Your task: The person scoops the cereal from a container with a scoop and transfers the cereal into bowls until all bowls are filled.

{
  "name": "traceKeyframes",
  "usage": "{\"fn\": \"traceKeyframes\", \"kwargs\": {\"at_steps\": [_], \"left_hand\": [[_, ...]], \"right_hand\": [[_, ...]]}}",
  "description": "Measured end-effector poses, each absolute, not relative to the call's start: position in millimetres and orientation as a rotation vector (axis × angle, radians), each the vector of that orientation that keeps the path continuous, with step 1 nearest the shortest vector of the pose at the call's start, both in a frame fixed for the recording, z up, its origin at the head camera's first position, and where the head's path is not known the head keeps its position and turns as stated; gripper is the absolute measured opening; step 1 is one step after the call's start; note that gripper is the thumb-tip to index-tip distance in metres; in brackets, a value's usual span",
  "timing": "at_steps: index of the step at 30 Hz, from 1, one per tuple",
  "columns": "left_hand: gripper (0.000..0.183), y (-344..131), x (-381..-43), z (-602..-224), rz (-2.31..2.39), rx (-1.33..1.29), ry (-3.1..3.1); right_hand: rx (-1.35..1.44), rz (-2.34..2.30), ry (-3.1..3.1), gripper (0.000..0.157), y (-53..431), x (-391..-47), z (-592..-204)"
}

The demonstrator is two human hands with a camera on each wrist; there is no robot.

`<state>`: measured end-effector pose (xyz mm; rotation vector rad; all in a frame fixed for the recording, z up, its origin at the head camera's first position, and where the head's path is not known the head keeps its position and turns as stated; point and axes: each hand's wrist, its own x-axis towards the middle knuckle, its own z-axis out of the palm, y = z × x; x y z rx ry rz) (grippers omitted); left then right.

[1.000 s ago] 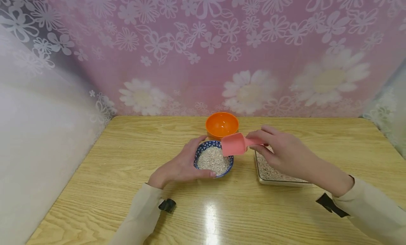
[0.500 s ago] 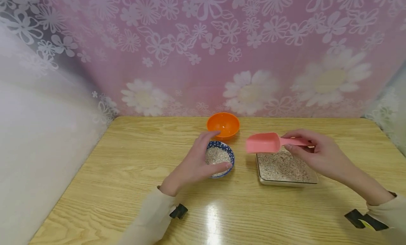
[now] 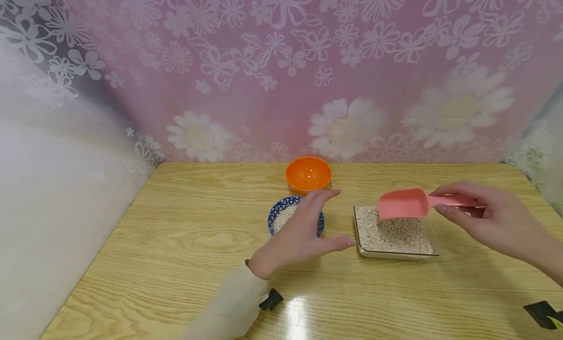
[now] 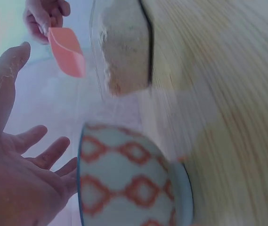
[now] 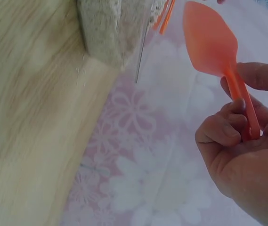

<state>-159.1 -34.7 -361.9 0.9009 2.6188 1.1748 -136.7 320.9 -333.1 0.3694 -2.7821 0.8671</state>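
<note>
My right hand grips the handle of a pink scoop, whose blade is over a clear rectangular container of oat flakes. In the right wrist view, fingers and thumb wrap the scoop's handle. My left hand has its fingers and thumb spread, reaching over a blue-patterned bowl and partly hiding it. Oats lie in that bowl. The left wrist view shows the bowl's outside with a reddish pattern, and the left hand holding nothing.
An orange bowl stands behind the patterned bowl, near the table's back edge. Everything rests on a wood-grain table. A pink floral curtain hangs right behind it.
The scoop has moved right in my right hand, from above the patterned bowl to above the oat container. My left hand has let go of the bowl's rim and shifted right.
</note>
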Motion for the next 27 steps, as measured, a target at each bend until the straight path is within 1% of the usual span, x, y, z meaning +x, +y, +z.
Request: {"fn": "traceKeyframes", "kwargs": {"at_steps": [14,19,27], "left_hand": [[0.097,8,-153,-365,0.995,0.955,2.692],[0.097,19,-151,-370,0.942,0.935,2.729],[0.103,33,-149,-380,0.901,0.897,2.792]], "right_hand": [[0.357,0.592,-2.887,0.028,338,-139,-332],[0.402,0.473,-2.864,0.025,338,-140,-329],[0.482,0.338,-2.858,0.022,339,-143,-323]]}}
